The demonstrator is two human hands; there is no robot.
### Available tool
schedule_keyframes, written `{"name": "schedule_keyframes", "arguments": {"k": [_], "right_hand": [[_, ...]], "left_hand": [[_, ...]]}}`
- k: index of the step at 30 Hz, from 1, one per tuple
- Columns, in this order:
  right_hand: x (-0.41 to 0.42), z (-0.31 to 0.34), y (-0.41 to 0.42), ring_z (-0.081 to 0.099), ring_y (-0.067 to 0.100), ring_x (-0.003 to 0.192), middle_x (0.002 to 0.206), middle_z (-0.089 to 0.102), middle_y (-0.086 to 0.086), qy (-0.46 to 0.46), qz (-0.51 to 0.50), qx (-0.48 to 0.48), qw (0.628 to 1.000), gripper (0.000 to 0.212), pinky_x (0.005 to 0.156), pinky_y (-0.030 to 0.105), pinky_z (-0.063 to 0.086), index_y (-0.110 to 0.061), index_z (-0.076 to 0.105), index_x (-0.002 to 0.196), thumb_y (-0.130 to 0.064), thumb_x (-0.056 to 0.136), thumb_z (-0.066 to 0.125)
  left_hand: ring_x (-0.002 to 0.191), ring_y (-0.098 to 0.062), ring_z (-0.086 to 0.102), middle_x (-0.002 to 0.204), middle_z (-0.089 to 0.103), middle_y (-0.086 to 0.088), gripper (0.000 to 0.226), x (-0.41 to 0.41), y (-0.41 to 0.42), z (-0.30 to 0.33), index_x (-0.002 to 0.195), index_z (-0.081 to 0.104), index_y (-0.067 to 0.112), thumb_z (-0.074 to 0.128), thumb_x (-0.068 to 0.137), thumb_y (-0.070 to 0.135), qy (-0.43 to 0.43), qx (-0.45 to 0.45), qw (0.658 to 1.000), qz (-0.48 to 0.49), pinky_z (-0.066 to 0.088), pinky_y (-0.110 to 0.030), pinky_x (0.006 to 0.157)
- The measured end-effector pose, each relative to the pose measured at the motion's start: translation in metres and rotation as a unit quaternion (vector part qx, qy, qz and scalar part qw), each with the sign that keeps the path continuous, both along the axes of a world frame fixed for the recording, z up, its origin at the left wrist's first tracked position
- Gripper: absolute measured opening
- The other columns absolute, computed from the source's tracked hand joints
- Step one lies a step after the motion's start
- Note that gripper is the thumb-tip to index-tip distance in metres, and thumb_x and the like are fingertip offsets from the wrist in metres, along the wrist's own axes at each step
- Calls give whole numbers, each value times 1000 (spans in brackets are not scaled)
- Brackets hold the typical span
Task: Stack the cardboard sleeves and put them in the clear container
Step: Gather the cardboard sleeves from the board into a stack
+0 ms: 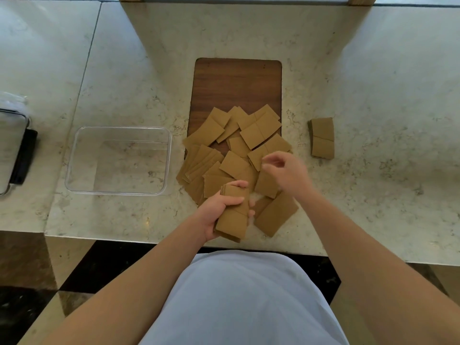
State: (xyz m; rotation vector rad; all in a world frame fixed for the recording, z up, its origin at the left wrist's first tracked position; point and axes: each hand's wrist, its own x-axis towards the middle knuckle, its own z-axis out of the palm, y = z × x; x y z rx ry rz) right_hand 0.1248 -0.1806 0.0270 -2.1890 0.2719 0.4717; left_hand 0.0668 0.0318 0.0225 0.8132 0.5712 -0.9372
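Observation:
Several flat brown cardboard sleeves (251, 135) lie scattered over the near end of a dark wooden board (236, 80) and the marble counter. My left hand (219, 210) grips a stack of sleeves (234, 215) near the counter's front edge. My right hand (286, 173) hovers just above the loose sleeves, blurred, its fingers loosely curled with nothing visibly in them. A small neat stack of sleeves (322, 138) sits apart on the right. The clear container (119, 160) stands left of the pile and holds nothing.
The pale marble counter (373, 95) runs left and right, with its front edge just below my hands. At the far left edge stands another clear box with a dark base (12, 150). Dark floor tiles show below the counter.

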Motion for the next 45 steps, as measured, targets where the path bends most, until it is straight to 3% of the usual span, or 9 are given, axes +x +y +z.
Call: {"name": "schedule_keyframes", "arguments": {"k": [5,11,16,21,25,30,33,38,45], "right_hand": [[15,-24,-28,34,34,137,147,43,10,56,67,-201,976,79,111,50,38,-26,45,149,-44,81,82],[20,-33,-18,42,32,130,134,49,7,2,102,-286,953,71,107,50,34,-21,52,129,-49,74,86],[21,-19,-22,62,24,100,106,63,0,46,-22,-42,998,29,73,29,49,-23,56,108,-26,90,78],[-3,19,-26,68,15,88,99,74,0,-6,-210,161,964,11,74,32,57,-29,66,102,-20,96,71],[-36,36,2,73,6,80,91,77,-9,39,-165,231,958,14,67,18,57,-25,70,102,-18,92,75],[-68,22,36,72,11,63,88,77,-9,43,-93,183,978,10,52,26,58,-21,74,94,-13,89,78],[-69,6,29,67,4,75,86,73,-10,30,-72,78,994,3,65,21,50,-26,74,94,-26,91,75],[-80,-22,-13,54,24,120,128,56,2,67,-72,-182,978,54,98,38,48,-19,56,133,-46,89,74],[-98,-39,-18,46,28,122,132,49,4,22,50,-334,941,93,103,45,41,-22,47,140,-77,70,72]], "left_hand": [[81,-37,70,105,69,-26,19,-5,8,-3,115,70,20,55,104,15,47,-33,996,62,59,-51,73],[94,-45,68,119,63,-31,41,-4,12,-2,138,60,21,54,103,42,65,-60,991,98,58,-51,75],[104,-44,67,126,64,-27,36,-4,16,-3,141,61,30,44,109,38,51,-70,991,99,58,-48,77],[78,-33,67,111,66,-23,47,-2,6,-3,121,63,25,44,102,63,25,-7,997,67,55,-36,59],[92,-39,70,115,70,-20,66,-4,-3,-3,132,62,19,58,90,70,11,-48,998,24,59,-41,67],[89,-36,70,109,71,-24,57,-8,-4,-1,144,52,12,76,93,15,-37,-49,997,-47,61,-45,72],[86,-39,71,106,72,-26,62,-10,-2,-7,142,54,26,64,91,-8,-13,-38,999,-25,61,-46,67],[71,-29,64,92,67,-20,47,-8,5,-10,122,70,27,51,96,-7,39,-17,998,50,55,-39,61],[72,-30,67,94,65,-19,25,-12,10,-10,118,65,24,57,101,8,59,36,995,74,56,-38,61]]}}
